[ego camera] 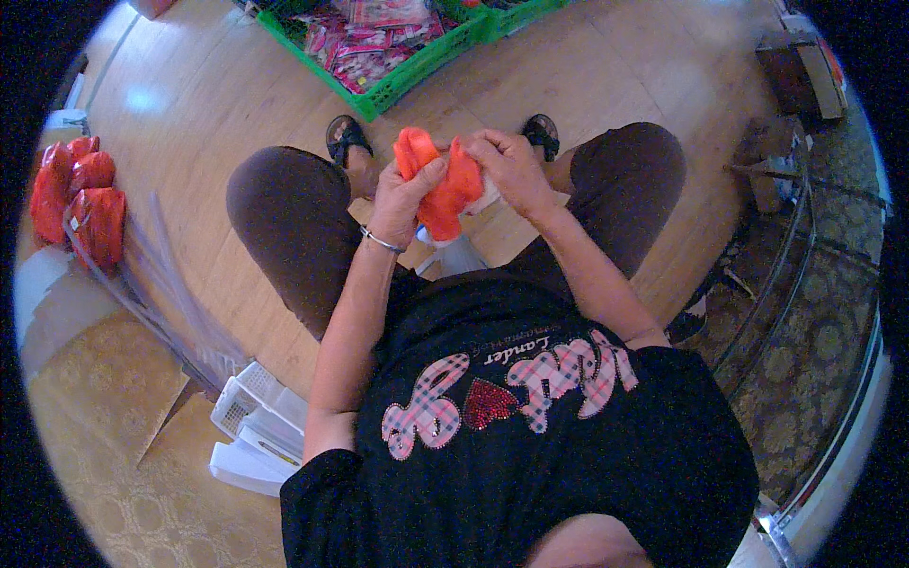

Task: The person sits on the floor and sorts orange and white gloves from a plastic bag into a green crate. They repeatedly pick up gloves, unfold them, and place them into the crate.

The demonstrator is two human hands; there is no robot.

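Between my knees I hold a bright orange piece of soft fabric [446,195], bunched and folded; its exact kind cannot be made out. My left hand [406,195] grips its left side, the thumb pressed on top. On the other side, the fingers of my right hand [513,167] pinch its upper right edge. Something white [486,197] shows beneath the fabric by my right hand. Below it, a pale, partly hidden thing [461,257] stands close to my lap.
A green plastic crate [373,103] ahead holds several pink printed packets [376,46]. Red plastic-wrapped bundles [97,220] lie at left. White plastic baskets [259,405] stand by my left elbow. A brown box [817,78] and a curved metal rail [785,263] are at right.
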